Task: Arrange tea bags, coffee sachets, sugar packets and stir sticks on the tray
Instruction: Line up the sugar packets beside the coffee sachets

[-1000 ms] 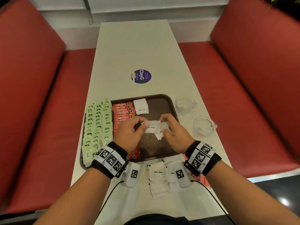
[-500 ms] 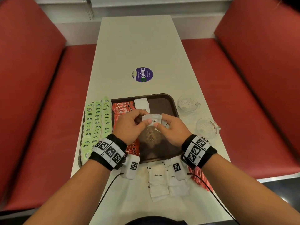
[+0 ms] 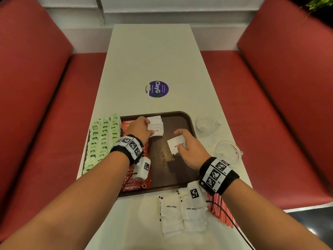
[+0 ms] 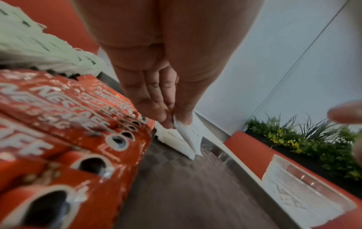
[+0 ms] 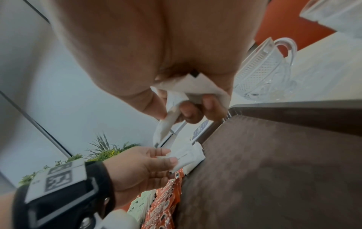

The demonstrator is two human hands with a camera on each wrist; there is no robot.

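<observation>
A dark brown tray (image 3: 191,120) lies on the white table. Green tea bags (image 3: 102,139) fill its left side, with red coffee sachets (image 3: 133,186) beside them. My left hand (image 3: 142,129) pinches a white sugar packet (image 3: 155,132) at the small sugar stack (image 3: 155,123) near the tray's far edge; the pinch shows in the left wrist view (image 4: 184,131). My right hand (image 3: 187,150) holds more white sugar packets (image 3: 175,145) over the tray's middle, fingers curled round them (image 5: 182,99). Loose sugar packets (image 3: 182,213) and red stir sticks (image 3: 219,212) lie on the table near me.
Two clear glass cups (image 3: 207,124) (image 3: 228,152) stand on the table right of the tray. A purple round sticker (image 3: 156,88) marks the table beyond it. Red bench seats (image 3: 36,123) flank the table on both sides.
My hands have parted. The left one carried one sugar packet forward to the stack at the tray's far edge, while the right one stayed over the tray's middle with the others.
</observation>
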